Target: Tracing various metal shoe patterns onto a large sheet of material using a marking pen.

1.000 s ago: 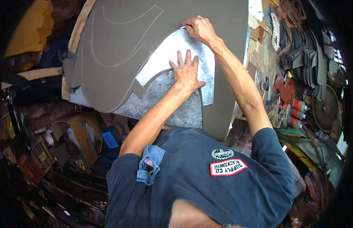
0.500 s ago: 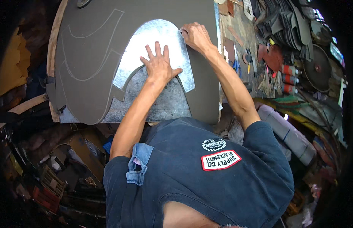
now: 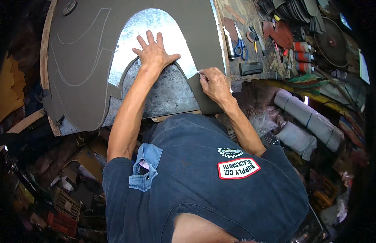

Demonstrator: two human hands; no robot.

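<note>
A shiny metal template (image 3: 171, 38), shaped like an arch, is lying flat on a dark grey sheet (image 3: 200, 36). The left hand (image 3: 153, 56) is resting on it, palm down with fingers and thumb spread wide, grasping nothing. At the template's lower right corner, the right hand (image 3: 215, 83) is pinching a small pale piece (image 3: 200, 73) between closed fingers; most of it is being hidden by the grip. The two hands are staying well apart. Inside the arch, a mottled metal board (image 3: 165, 93) is showing beneath the sheet's curved cut edge. To the left, pale curved outlines (image 3: 106, 28) are running across the sheet, and a round dark object (image 3: 69, 7) is sitting near its top. On the wooden bench (image 3: 271, 74) to the right, blue-handled scissors (image 3: 239, 49), a yellow pencil (image 3: 255, 46) and a dark block (image 3: 250, 68) are lying near one another. Farther right, bottles (image 3: 302, 56) are lying in a row beside a large round disc (image 3: 331, 40). Below them, a wrapped roll (image 3: 307, 117) is lying at a slant.
</note>
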